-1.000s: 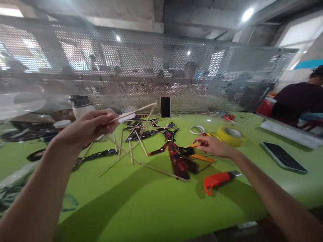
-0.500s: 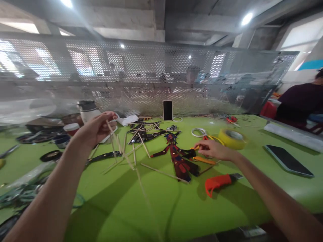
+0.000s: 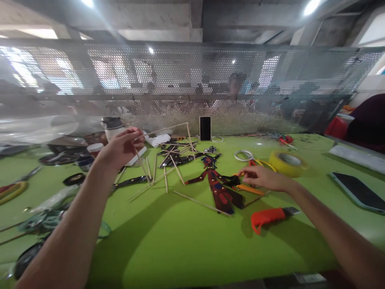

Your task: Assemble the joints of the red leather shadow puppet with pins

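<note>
My left hand [image 3: 124, 146] is raised over the left side of the green table, its fingers pinching a thin bamboo stick [image 3: 168, 129]. That stick reaches right, and another length hangs down from its far end. My right hand [image 3: 261, 177] has its fingers closed on the upper orange handle of the pliers [image 3: 247, 189], which lie on the table. Beside the pliers' black jaws is a flat jointed puppet figure [image 3: 215, 184], dark red and blue with brass-coloured studs. More bamboo sticks [image 3: 166, 180] and black jointed figure parts [image 3: 177, 161] lie in a crossed pile behind it.
An orange utility knife [image 3: 267, 218] lies in front of my right hand. Yellow tape [image 3: 287, 163], a white ring [image 3: 243, 155] and a phone [image 3: 359, 192] are on the right. Scissors [image 3: 19, 188] and green cord [image 3: 45, 220] lie left. A perforated screen [image 3: 174, 88] stands behind.
The stick in my left hand has swung from pointing down toward the table front to pointing right and away. My right hand stays at the pliers. The view has turned slightly left.
</note>
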